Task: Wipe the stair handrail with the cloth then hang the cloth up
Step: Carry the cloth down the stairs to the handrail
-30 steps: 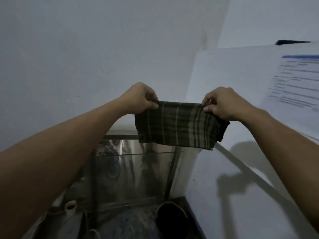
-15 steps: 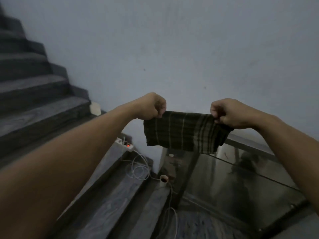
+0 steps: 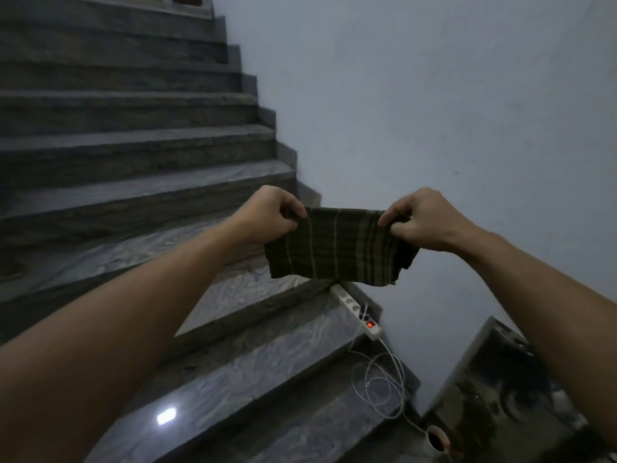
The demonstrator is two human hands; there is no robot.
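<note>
Ahead, grey stone stairs (image 3: 133, 155) climb to the far left beside a pale wall (image 3: 434, 111). Near right, a white power strip (image 3: 359, 312) with a red light lies on a step, its cable (image 3: 384, 382) coiled below. Both arms reach forward: left hand (image 3: 270, 213) and right hand (image 3: 422, 220) each pinch a top corner of the dark plaid cloth (image 3: 337, 250), stretched between them in mid-air.

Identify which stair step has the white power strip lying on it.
The second grey marble step up: the white power strip, its red switch lit, lies at its right end against the wall. The other steps show no strip.
</note>
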